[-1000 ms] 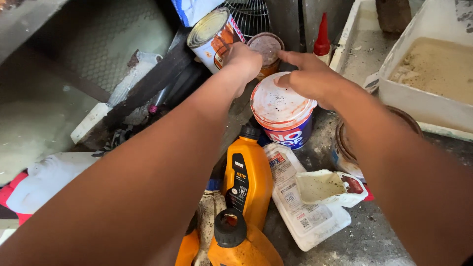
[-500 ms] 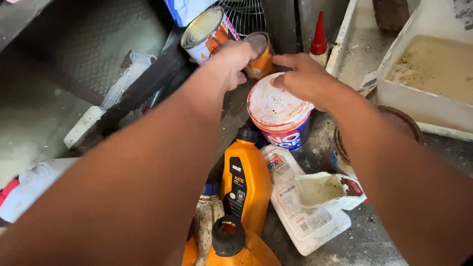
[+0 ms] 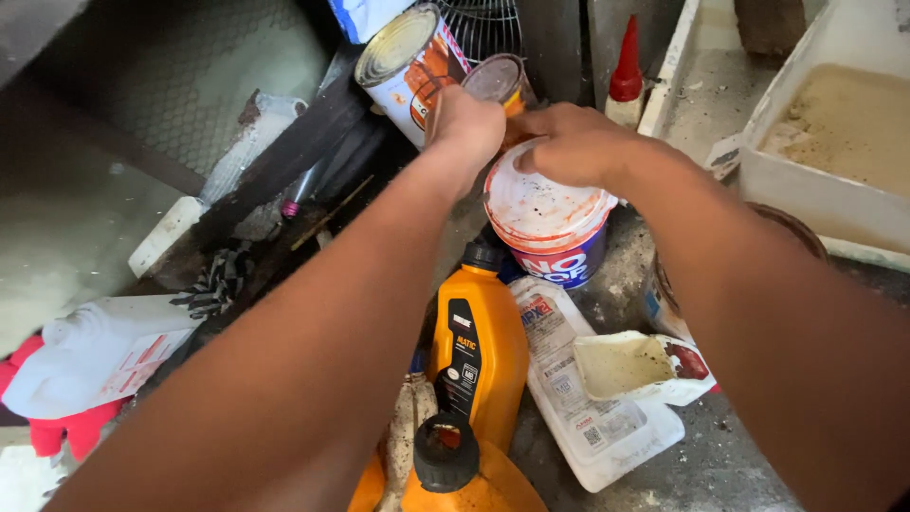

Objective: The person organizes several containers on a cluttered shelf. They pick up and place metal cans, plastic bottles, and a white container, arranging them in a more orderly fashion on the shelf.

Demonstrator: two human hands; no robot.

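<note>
Both forearms reached away from the camera over a crowded, grimy floor. The tub (image 3: 548, 220), a squat round plastic one with a white, paint-smeared lid and a blue band, stood upright just beyond the black-capped orange bottle (image 3: 479, 351) and the flat white jug (image 3: 592, 398). Its axis ran straight up. The right hand (image 3: 578, 147) lay on the far edge of the lid, fingers curled over the rim and gripping it. The left hand (image 3: 464, 123) was clenched at the tub's far left rim, against a small tin (image 3: 498, 81); whether it held the rim or the tin could not be told. The right hand was the nearer to the lid's middle. The fingertips of both were hidden behind the knuckles.
</note>
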